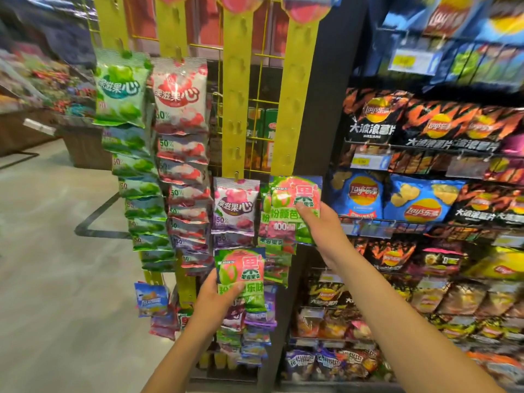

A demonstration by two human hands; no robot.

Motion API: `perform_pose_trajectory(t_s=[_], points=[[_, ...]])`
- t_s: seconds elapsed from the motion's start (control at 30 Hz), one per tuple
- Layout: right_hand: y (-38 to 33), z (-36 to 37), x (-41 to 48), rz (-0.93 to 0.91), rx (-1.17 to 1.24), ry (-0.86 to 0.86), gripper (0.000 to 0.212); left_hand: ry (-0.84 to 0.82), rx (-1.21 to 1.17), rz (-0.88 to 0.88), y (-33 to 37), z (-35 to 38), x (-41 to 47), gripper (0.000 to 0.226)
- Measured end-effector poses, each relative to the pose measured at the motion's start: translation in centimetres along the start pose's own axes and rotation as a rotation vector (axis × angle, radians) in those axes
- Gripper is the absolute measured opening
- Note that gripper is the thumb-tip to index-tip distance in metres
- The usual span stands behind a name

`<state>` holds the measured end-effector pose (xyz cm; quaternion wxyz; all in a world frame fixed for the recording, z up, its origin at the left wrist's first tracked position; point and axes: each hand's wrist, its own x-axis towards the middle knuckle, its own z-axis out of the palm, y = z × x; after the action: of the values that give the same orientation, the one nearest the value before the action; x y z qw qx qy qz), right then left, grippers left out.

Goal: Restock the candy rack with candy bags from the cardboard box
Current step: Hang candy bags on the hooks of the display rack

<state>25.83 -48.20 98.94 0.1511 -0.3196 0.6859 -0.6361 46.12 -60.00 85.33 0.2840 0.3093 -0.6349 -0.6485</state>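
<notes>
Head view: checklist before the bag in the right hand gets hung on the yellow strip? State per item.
1. Right hand grips the upper bag: ok.
2. Left hand grips the lower bag, apart from the upper one: ok.
3. Upper bag's top edge sits at the bottom end of the rightmost yellow strip: ok.
4. Strip above the bag is bare of other bags: ok.
5. Bag's hang hole lined up with a hook: cannot tell, too small and blurred.
6. Cardboard box within reach for the next bags: cannot tell, not in view.
</notes>
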Motion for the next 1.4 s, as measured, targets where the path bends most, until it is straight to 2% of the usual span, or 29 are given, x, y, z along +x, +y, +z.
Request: perform_pose_trajectory(t_s=[0.23, 0.47, 0.6, 0.77, 0.83, 0.9, 1.03, 1.17, 1.3, 1.4], points=[[-4.6, 1.0, 4.1, 0.023, 0.115, -0.008, 0.025, -0.018, -0.025, -0.021, 0.1, -0.5, 0.2, 0.032], [-2.6, 1.9, 4.4, 0.099, 0.082, 0.004, 0.032, -0.014, -0.045, -0.034, 0.2, -1.0, -0.3, 0.030], [-1.4, 2.0, 4.1, 0.115, 0.072, 0.009, 0.028, -0.020, -0.040, -0.026, 0.1, -1.1, -0.7, 0.029], [-1.3, 2.2, 3.3, 0.064, 0.027, 0.034, 0.026, -0.009, -0.017, -0.029, -0.2, -1.3, -0.9, 0.026], [-2.4, 2.3, 3.2, 0.014, 0.034, 0.027, 0.031, -0.011, -0.009, -0.032, -0.3, -1.3, -1.0, 0.027], [-3.4, 2.2, 3.6, -0.025, 0.050, 0.037, 0.046, -0.011, 0.000, -0.032, -0.4, -1.4, -1.0, 0.028], [-4.0, 2.2, 5.3, -0.001, 0.099, 0.076, 0.061, -0.014, 0.010, -0.031, -0.5, -1.3, -1.2, 0.029], [-2.2, 2.5, 5.4, 0.083, 0.083, 0.072, 0.049, -0.024, 0.005, -0.028, -0.5, -1.3, -1.4, 0.027], [-0.6, 2.6, 5.2, 0.102, 0.055, 0.068, 0.057, -0.015, 0.008, -0.040, -0.7, -1.6, -1.3, 0.027], [-0.7, 2.7, 4.3, 0.095, 0.022, 0.075, 0.038, -0.012, 0.010, -0.052, -1.1, -1.7, -1.1, 0.028]])
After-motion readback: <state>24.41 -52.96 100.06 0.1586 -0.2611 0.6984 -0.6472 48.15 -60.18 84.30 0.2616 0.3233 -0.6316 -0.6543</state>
